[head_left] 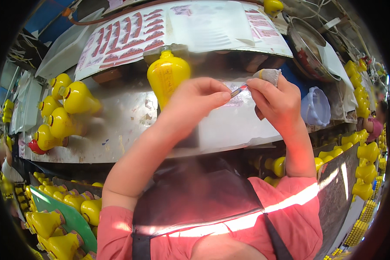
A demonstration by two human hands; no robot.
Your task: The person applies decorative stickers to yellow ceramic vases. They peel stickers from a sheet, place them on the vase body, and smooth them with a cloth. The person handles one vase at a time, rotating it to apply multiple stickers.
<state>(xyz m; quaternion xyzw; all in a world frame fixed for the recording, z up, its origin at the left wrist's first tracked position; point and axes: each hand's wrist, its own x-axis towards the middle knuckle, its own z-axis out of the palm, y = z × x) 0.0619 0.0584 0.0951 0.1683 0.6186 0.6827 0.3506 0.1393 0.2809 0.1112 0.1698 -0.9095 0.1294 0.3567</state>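
Note:
In front of me my left hand [199, 97] pinches one end of a small, narrow coloured strip [238, 91]. The other end of the strip is between the fingers of my right hand [276, 97]. A grey knitted piece [268, 76] sits at the fingers of my right hand; I cannot tell whether it is worn or held. Just beyond my left hand is a glossy yellow bottle [168, 73] with faint red print and a narrow clear neck, its lower part hidden by my wrist. A pale wet-looking sheet [234, 125] lies under my hands.
Several yellow bottles [76, 97] and a red one [36, 147] stand on the metal table's left [95, 147]. Sheets of red printed decals [130, 34] lie on the raised board. At right are a lilac bucket [315, 106] and a round pan [307, 45]. More yellow bottles [47, 223] fill racks around me.

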